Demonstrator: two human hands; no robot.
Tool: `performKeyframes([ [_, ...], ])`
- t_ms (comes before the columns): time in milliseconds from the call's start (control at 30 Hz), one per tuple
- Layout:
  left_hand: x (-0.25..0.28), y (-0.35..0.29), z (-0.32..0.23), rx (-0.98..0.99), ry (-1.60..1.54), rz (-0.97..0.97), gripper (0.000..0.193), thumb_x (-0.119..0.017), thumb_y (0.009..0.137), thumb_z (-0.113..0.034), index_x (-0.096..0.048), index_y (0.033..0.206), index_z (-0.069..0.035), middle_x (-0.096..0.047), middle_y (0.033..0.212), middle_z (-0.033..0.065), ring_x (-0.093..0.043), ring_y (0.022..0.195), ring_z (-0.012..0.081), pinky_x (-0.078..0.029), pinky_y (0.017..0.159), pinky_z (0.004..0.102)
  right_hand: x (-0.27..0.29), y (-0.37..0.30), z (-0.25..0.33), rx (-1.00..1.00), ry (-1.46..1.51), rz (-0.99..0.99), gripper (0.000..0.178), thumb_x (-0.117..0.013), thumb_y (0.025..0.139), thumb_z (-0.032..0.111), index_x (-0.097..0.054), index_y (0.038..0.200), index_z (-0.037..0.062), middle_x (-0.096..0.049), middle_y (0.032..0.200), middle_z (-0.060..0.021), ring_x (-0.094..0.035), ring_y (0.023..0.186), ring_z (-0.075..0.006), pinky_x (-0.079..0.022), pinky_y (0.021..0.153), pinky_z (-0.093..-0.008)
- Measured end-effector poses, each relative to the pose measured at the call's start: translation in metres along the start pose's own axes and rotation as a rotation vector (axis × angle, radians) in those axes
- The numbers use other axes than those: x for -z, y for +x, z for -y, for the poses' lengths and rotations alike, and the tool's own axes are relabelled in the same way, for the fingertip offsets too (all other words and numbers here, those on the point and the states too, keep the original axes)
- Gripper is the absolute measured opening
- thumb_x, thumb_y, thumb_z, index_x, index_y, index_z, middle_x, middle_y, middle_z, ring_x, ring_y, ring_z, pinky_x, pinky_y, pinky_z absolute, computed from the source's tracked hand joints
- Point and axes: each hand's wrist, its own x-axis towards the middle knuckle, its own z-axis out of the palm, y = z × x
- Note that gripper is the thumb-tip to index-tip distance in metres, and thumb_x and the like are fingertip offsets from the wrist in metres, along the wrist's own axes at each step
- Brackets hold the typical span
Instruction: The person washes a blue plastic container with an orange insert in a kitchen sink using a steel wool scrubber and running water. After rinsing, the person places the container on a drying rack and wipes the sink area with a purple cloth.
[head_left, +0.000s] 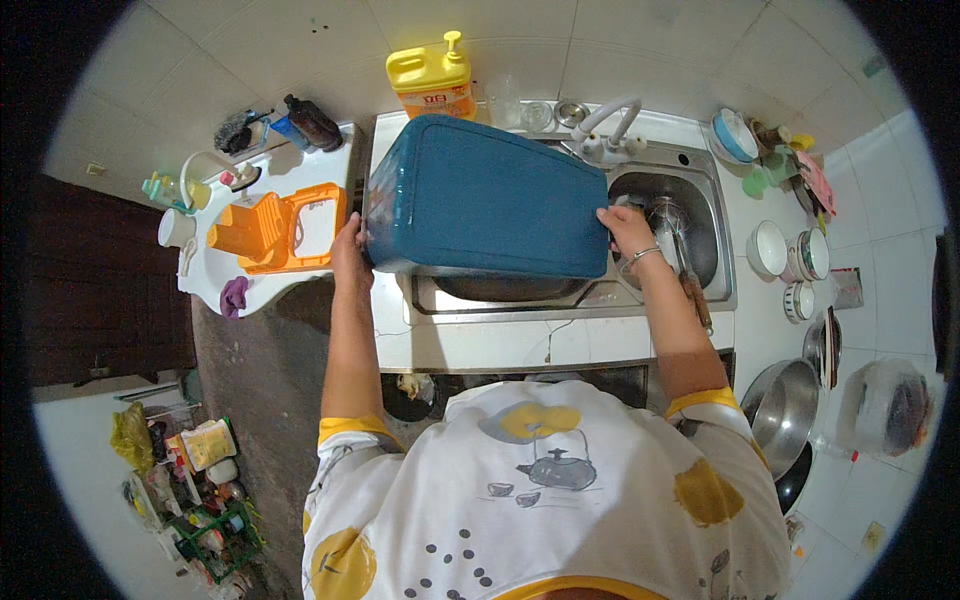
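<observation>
White-tiled kitchen with a steel sink (715,215) at center: both hands, left hand (349,255) at nine o'clock and right hand (628,230) at three, grip a big blue tub (485,200) tilted above the basin, not yet set down.

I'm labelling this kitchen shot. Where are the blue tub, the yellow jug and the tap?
blue tub (490,195), head view, middle of its upturned bottom
yellow jug (432,85), head view, front of its body
tap (607,128), head view, white curved spout
</observation>
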Motion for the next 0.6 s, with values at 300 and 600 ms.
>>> performKeyframes([
  [300,-0.046,-0.049,-0.042,0.189,0.077,0.077,0.046,-0.050,0.091,-0.035,-0.051,0.120,0.002,-0.056,0.117,0.0177,-0.055,0.106,0.0301,-0.043,0.093,0.0418,-0.002,-0.024,0.016,-0.259,0.060,0.016,0.043,-0.057,0.087,0.044,-0.059,0.100,0.0026,-0.053,0.077,-0.0020,-0.046,0.062,-0.0128,-0.037,0.053,-0.0300],
  [600,-0.011,-0.043,0.016,0.226,0.017,0.017,0.044,-0.046,0.092,-0.038,-0.054,0.119,-0.004,-0.060,0.115,0.0124,-0.058,0.104,0.0268,-0.046,0.090,0.0426,0.019,-0.046,0.073,0.185,0.214,0.190,0.044,-0.055,0.091,0.033,-0.056,0.118,-0.0022,-0.061,0.108,-0.0093,-0.055,0.100,-0.0159,-0.043,0.087,-0.0289],
])
